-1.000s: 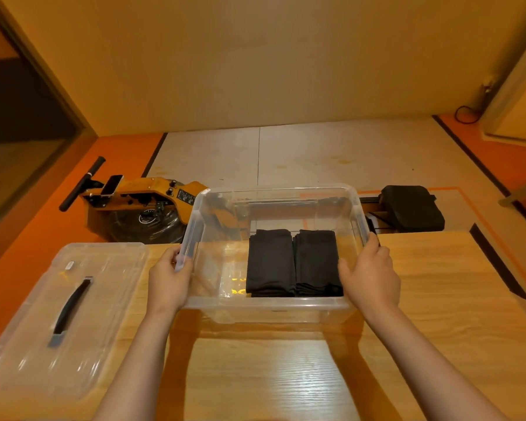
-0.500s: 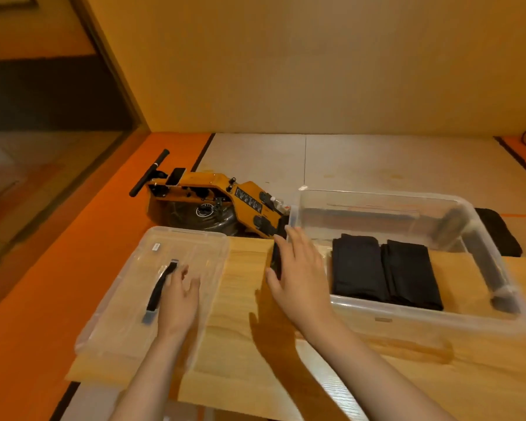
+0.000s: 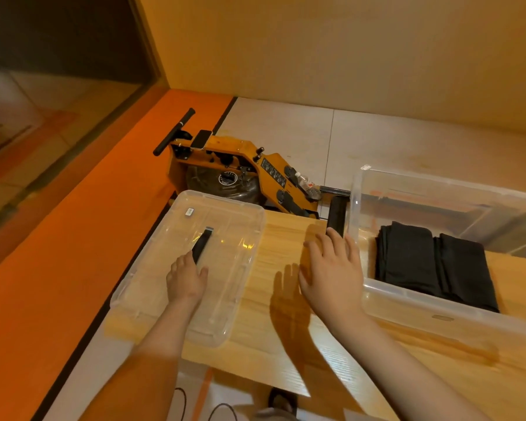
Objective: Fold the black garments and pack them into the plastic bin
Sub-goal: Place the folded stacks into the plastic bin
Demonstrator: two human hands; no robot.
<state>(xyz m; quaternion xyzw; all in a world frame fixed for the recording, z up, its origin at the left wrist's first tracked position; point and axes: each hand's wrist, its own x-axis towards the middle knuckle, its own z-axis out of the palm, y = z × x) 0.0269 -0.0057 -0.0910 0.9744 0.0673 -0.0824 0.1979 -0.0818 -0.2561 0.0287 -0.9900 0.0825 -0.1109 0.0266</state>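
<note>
While two folded black garments (image 3: 431, 265) lie side by side in the clear bin (image 3: 413, 305) on the counter (image 3: 280, 238), right hand (image 3: 331, 275) spread flat beside it, left hand (image 3: 186, 279) on the lid (image 3: 225, 299) at its handle (image 3: 203, 241), grip unclear

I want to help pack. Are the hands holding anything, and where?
The right hand holds nothing. The left hand touches the clear lid at its black handle; whether it holds it cannot be told.
</note>
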